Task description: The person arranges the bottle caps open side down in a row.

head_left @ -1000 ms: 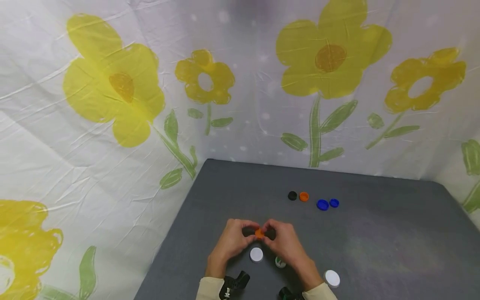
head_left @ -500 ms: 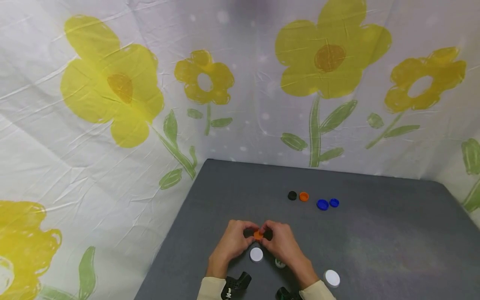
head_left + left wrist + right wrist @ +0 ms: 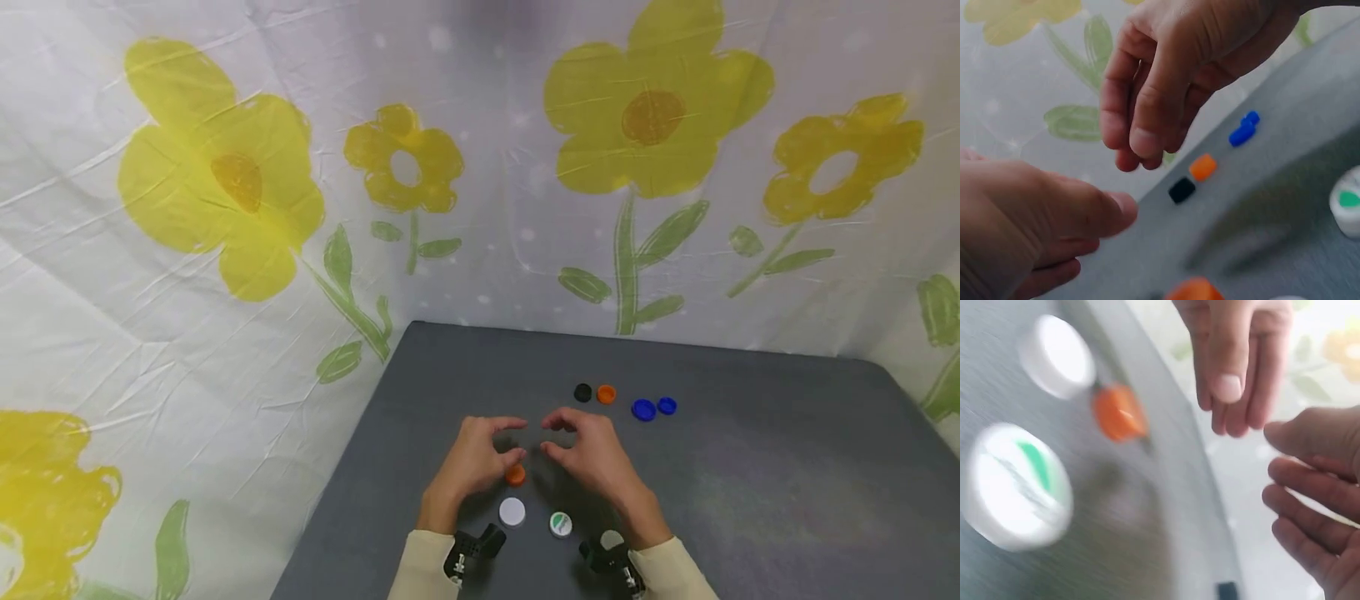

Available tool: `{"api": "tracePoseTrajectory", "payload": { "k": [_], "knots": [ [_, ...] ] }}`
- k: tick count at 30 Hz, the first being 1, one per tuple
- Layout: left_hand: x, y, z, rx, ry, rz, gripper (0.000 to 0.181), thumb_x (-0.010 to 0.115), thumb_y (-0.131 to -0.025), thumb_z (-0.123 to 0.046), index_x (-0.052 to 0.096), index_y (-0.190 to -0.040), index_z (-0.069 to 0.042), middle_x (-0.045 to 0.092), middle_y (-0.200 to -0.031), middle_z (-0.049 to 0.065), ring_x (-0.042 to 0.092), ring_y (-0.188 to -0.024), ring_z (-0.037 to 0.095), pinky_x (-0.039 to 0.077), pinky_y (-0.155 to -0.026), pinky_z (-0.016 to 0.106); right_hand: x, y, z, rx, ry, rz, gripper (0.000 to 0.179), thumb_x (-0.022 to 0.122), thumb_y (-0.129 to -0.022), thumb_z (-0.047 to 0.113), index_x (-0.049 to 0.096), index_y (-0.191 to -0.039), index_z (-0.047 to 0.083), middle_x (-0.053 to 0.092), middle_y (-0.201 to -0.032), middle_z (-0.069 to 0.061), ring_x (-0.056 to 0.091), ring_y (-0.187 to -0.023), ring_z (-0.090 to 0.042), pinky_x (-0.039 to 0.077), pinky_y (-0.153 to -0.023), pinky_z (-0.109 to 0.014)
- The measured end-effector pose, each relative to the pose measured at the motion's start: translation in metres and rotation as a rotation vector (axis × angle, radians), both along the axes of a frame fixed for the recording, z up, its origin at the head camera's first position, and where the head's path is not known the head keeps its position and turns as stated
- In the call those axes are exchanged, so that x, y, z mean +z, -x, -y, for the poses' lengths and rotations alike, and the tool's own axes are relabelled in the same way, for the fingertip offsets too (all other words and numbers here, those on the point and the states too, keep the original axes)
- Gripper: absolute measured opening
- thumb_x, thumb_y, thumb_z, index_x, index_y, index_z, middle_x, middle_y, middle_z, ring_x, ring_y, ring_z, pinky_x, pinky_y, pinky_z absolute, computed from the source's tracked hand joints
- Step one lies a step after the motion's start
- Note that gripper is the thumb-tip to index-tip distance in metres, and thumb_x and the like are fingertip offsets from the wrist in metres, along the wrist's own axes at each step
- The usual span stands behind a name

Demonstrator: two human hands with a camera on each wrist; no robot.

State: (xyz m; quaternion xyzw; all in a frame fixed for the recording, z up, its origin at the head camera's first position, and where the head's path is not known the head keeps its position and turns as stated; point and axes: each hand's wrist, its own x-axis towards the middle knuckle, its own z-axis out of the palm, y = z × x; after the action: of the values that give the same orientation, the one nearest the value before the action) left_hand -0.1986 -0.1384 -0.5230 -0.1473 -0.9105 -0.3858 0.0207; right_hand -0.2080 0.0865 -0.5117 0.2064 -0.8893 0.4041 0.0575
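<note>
the near orange cap sits on the bench, closer to the left edge than to the right. the left hand is wide, thumb and fingers parted, holding nothing; the right hand faces it, also wide with nothing in it. with both off the cap, its placing looks done.

beside it, the plain white cap and the green-marked cap lie untouched; whether they are left to handle cannot be told. toward the far edge, the black cap and far orange cap form one close pair, the larger blue cap and smaller blue cap another. the work is probably partway along.

the head view seems to set the left thumb against the near orange cap; the right wrist view, though blurred, shows clear space between. the left wrist view cuts that cap off but shows both blue caps, which the right wrist view lacks. only the head view takes in both far corners.
</note>
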Motion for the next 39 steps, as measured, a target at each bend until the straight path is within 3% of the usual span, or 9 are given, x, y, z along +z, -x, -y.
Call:
{"api": "tracePoseTrajectory", "payload": {
  "k": [5,11,16,21,30,35,39],
  "knots": [
    [0.017,0.021,-0.012,-0.038,-0.052,-0.042,0.042,0.088,-0.094,-0.018,0.079,-0.135,-0.016,0.079,-0.135,0.005,0.074,-0.125,0.028,0.058,-0.11,0.051,0.018,0.018,-0.024,0.009,0.021,-0.043,0.029,0.091,-0.09,0.013,0.08,-0.117,0.013,0.082,-0.114,-0.006,0.078,-0.108,-0.03,0.063,-0.095,-0.057],
    [0.027,0.052,-0.028,-0.058,-0.11,-0.108,0.045,0.089,-0.094,-0.021,0.078,-0.138,-0.02,0.078,-0.137,-0.001,0.071,-0.132,0.021,0.057,-0.113,0.048,0.032,0.043,-0.05,0.01,0.058,-0.064,0.031,0.088,-0.093,0.014,0.079,-0.123,0.012,0.082,-0.118,-0.01,0.077,-0.11,-0.032,0.062,-0.098,-0.058],
    [0.03,0.073,-0.043,-0.062,-0.131,-0.122,0.045,0.089,-0.094,-0.022,0.078,-0.137,-0.02,0.078,-0.137,-0.003,0.07,-0.133,0.019,0.055,-0.114,0.047,0.034,0.067,-0.069,0.015,0.101,-0.044,0.035,0.087,-0.095,0.014,0.078,-0.128,0.008,0.08,-0.124,-0.016,0.075,-0.117,-0.043,0.06,-0.099,-0.063],
    [0.029,0.09,-0.056,-0.079,-0.11,-0.136,0.043,0.088,-0.094,-0.022,0.079,-0.136,-0.017,0.079,-0.136,-0.002,0.072,-0.131,0.02,0.057,-0.112,0.045,0.026,0.088,-0.081,0.03,0.152,-0.019,0.033,0.087,-0.096,0.013,0.078,-0.127,0.007,0.079,-0.125,-0.016,0.073,-0.12,-0.046,0.055,-0.106,-0.067],
    [0.002,0.119,-0.075,-0.082,-0.168,-0.087,0.04,0.088,-0.094,-0.019,0.08,-0.132,-0.009,0.081,-0.131,0.001,0.074,-0.127,0.025,0.059,-0.109,0.045,-0.003,0.117,-0.091,0.082,0.172,0.066,0.034,0.083,-0.099,0.015,0.076,-0.129,0.001,0.078,-0.128,-0.022,0.073,-0.123,-0.042,0.056,-0.107,-0.065],
    [-0.016,0.128,-0.082,-0.037,-0.164,-0.024,0.038,0.09,-0.092,-0.02,0.082,-0.129,-0.012,0.081,-0.129,-0.001,0.074,-0.128,0.027,0.059,-0.11,0.044,-0.019,0.127,-0.094,0.072,0.136,0.109,0.033,0.084,-0.097,0.013,0.078,-0.128,0.002,0.079,-0.127,-0.02,0.075,-0.12,-0.04,0.059,-0.104,-0.062],
    [-0.028,0.132,-0.086,-0.013,-0.143,-0.013,0.035,0.091,-0.092,-0.02,0.084,-0.126,-0.014,0.082,-0.126,-0.002,0.074,-0.126,0.023,0.059,-0.109,0.041,-0.028,0.132,-0.094,0.065,0.096,0.137,0.034,0.086,-0.096,0.013,0.078,-0.128,0.004,0.08,-0.128,-0.016,0.075,-0.121,-0.039,0.061,-0.102,-0.057]
  ]
}}
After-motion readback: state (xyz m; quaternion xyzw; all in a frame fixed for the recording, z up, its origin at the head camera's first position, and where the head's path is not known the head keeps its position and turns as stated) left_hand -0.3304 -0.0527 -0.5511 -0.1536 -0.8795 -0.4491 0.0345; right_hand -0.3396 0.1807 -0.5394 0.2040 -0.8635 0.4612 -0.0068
